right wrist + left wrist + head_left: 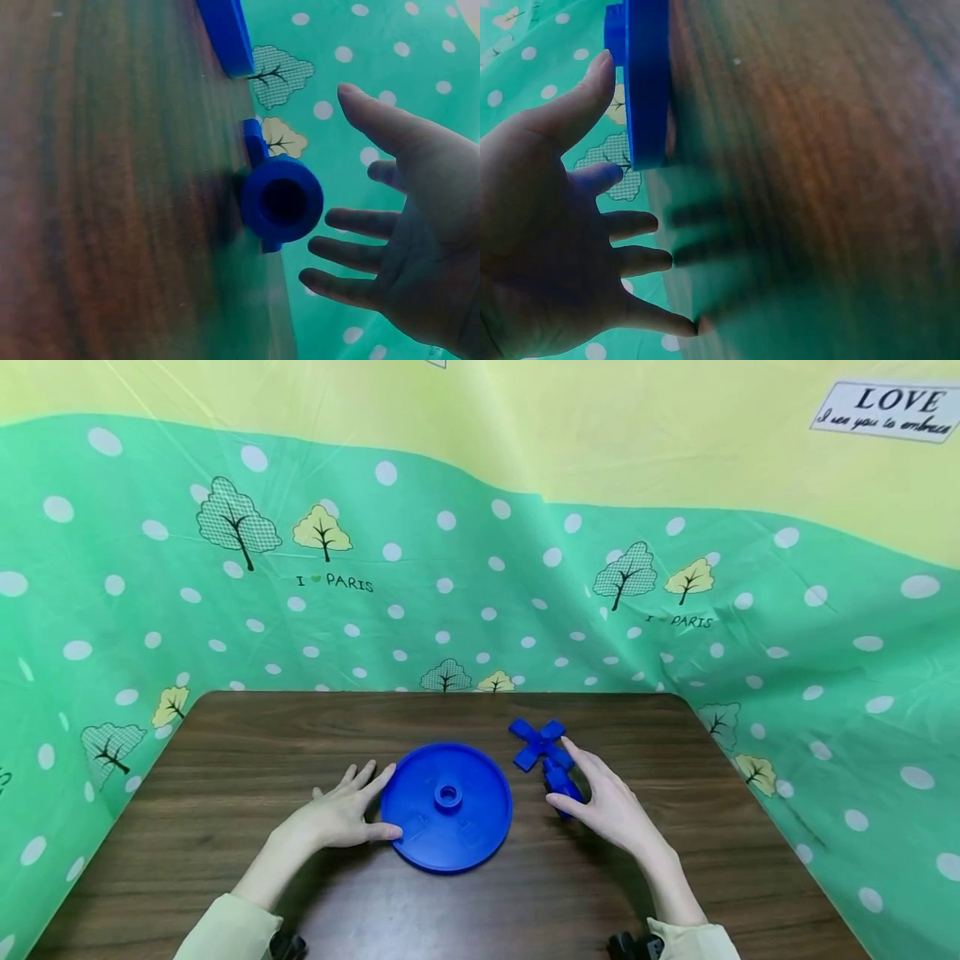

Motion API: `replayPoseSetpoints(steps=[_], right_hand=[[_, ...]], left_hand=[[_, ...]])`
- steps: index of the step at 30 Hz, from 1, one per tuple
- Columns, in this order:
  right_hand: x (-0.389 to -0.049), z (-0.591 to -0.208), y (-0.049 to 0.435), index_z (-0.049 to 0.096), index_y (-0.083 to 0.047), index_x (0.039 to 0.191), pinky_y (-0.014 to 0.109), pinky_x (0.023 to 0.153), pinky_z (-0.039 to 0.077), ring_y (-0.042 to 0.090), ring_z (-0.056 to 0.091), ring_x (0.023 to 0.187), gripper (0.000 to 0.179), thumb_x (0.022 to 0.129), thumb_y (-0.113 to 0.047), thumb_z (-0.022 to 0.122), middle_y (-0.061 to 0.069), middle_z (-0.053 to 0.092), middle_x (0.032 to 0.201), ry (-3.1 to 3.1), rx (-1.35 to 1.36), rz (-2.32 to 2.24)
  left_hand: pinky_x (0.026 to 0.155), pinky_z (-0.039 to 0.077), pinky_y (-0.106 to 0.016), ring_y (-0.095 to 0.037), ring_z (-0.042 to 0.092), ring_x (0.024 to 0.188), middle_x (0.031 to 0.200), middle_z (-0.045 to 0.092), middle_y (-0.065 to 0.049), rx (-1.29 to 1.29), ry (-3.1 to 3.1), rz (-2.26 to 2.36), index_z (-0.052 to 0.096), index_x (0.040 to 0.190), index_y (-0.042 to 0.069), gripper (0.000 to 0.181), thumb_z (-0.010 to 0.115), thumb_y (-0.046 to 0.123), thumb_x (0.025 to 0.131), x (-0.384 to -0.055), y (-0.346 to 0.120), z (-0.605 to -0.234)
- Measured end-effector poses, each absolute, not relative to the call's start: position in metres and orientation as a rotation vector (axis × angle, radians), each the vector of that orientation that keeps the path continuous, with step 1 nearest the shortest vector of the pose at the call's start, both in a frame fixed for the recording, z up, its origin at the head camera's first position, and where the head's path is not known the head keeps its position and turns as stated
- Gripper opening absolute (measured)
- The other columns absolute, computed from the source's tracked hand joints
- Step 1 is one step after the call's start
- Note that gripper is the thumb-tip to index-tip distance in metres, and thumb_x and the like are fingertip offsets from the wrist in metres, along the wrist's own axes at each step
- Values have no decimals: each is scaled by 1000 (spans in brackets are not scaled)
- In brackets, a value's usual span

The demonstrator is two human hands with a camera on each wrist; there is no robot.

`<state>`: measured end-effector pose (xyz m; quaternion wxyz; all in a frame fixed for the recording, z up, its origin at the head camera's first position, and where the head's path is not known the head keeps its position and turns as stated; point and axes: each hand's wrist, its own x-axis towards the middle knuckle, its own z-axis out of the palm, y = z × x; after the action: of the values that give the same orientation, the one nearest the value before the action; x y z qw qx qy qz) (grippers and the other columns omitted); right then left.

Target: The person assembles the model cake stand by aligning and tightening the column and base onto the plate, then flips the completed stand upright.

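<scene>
A round blue disc [447, 831] with a raised rim and a short hollow hub lies on the table. My left hand [330, 818] is at its left edge, fingers spread, with thumb and index finger right at the rim; the left wrist view shows the disc [648, 90] edge-on beside the thumb. To the right of the disc lies a short blue tubular piece [561, 787], its open end [252, 201] facing the right wrist camera. My right hand [611, 802] hovers around this piece, thumb and fingers apart. A flat blue four-armed cross [538, 742] lies just beyond it.
All the parts rest on a dark wood-grain table [262, 760] with rounded far corners. Behind and beside it hangs a green and yellow cloth [450, 560] printed with trees and white dots.
</scene>
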<state>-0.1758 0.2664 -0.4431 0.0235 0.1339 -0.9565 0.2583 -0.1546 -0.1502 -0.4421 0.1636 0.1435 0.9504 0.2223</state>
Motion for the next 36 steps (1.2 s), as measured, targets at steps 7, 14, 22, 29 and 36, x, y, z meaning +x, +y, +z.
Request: replayPoseSetpoints(steps=[7, 14, 22, 29, 36], right_hand=[[-170, -451, 266, 28, -30, 164, 71, 108, 43, 46, 46, 145, 91, 90, -48, 78, 20, 45, 160, -2980, 388, 770], [-170, -456, 267, 30, -27, 163, 70, 104, 46, 47, 50, 142, 90, 90, -47, 78, 21, 48, 158, -2993, 365, 751], [-172, -459, 268, 36, -22, 161, 65, 100, 51, 42, 60, 131, 89, 89, -50, 78, 21, 53, 152, -3014, 332, 762], [-171, -460, 267, 38, -18, 160, 67, 103, 48, 46, 55, 136, 88, 88, -46, 80, 23, 54, 151, -3017, 335, 758], [-171, -460, 266, 43, -14, 157, 64, 100, 51, 44, 60, 129, 85, 87, -43, 82, 23, 60, 143, -3002, 348, 740]], left_hand=[[100, 15, -94, -59, 17, 154, 168, 22, -29, 416, 2712, 603, 28, 164, 15, 101, 73, 62, 87, -154, -150, -442], [101, 16, -93, -58, 16, 154, 169, 20, -27, 413, 2694, 578, 27, 164, 19, 100, 72, 64, 86, -155, -150, -441], [102, 16, -92, -57, 15, 155, 170, 20, -26, 394, 2688, 576, 29, 163, 22, 100, 73, 66, 84, -157, -150, -441], [101, 20, -92, -58, 16, 154, 169, 21, -27, 387, 2700, 554, 32, 163, 23, 102, 77, 65, 81, -161, -152, -440], [99, 23, -92, -59, 18, 153, 168, 23, -28, 400, 2711, 541, 32, 162, 22, 104, 78, 66, 80, -164, -151, -442]])
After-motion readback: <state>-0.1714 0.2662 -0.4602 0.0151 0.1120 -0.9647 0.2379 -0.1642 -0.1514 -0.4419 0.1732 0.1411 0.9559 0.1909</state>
